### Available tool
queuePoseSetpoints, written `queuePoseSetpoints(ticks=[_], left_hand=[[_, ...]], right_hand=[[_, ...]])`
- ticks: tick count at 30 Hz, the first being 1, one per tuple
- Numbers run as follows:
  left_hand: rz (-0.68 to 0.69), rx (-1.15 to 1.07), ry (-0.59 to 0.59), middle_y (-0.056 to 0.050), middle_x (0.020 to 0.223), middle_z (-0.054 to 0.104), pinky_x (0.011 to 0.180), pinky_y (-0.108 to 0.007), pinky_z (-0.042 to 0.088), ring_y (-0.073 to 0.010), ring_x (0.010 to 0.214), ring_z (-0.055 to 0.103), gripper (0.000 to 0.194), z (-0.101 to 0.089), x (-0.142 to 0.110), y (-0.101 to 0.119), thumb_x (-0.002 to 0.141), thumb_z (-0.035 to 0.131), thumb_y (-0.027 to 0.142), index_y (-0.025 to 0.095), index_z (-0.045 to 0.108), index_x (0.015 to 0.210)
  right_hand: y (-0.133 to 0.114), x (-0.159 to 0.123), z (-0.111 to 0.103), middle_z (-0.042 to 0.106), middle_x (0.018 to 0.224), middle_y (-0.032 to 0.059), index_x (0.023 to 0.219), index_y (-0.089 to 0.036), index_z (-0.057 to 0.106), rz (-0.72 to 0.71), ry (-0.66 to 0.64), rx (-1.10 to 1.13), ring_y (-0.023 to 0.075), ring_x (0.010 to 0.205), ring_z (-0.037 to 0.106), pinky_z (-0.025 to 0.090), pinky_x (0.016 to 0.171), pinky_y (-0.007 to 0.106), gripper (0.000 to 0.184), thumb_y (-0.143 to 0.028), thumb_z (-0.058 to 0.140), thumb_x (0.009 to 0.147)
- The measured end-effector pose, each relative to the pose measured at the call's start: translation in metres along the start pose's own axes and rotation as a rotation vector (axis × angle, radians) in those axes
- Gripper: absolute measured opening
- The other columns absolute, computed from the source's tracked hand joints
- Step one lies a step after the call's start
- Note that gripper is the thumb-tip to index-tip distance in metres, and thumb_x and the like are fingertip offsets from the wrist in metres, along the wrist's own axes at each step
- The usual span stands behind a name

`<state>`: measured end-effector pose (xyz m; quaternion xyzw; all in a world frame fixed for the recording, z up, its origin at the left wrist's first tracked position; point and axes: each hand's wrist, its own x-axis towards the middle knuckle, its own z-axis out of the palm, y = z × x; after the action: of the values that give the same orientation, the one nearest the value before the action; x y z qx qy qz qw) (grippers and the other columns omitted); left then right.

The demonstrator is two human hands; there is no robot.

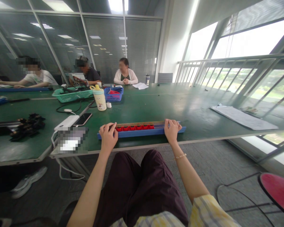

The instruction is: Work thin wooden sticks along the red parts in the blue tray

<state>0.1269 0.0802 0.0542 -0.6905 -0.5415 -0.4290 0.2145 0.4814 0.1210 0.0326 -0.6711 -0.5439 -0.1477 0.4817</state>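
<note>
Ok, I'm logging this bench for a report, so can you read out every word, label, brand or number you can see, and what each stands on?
No word or number here can be quoted.
The cream water bottle: any print is too small to read.
The paper sheet: its print is too blurred to read.
The pixelated block: blurred out, unreadable.
The blue rail: no marking shows.

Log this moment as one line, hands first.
left hand: on left end of blue rail | right hand: on right end of rail | on rail: red blocks, thin rods | nearby: white power bank, smartphone
</note>
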Motion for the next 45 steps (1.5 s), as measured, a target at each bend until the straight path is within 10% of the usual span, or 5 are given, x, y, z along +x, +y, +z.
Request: queuePoseSetpoints(ticks=[45], left_hand=[[-0.011,0.002,-0.011,-0.012,0.119,0.063,0.098,-0.048,0.038,-0.0304,0.113,0.044,0.038,0.0,0.0,0.001,0.09,0.049,0.022,0.022,0.069,0.122]], right_hand=[[0.011,0.005,-0.003,0.055,0.098,0.0138,0.088,-0.018,0.065,0.121,0.257,0.142,0.0265,0.102,0.048,0.035,0.095,0.045,0.037,-0.035,0.033,0.1]])
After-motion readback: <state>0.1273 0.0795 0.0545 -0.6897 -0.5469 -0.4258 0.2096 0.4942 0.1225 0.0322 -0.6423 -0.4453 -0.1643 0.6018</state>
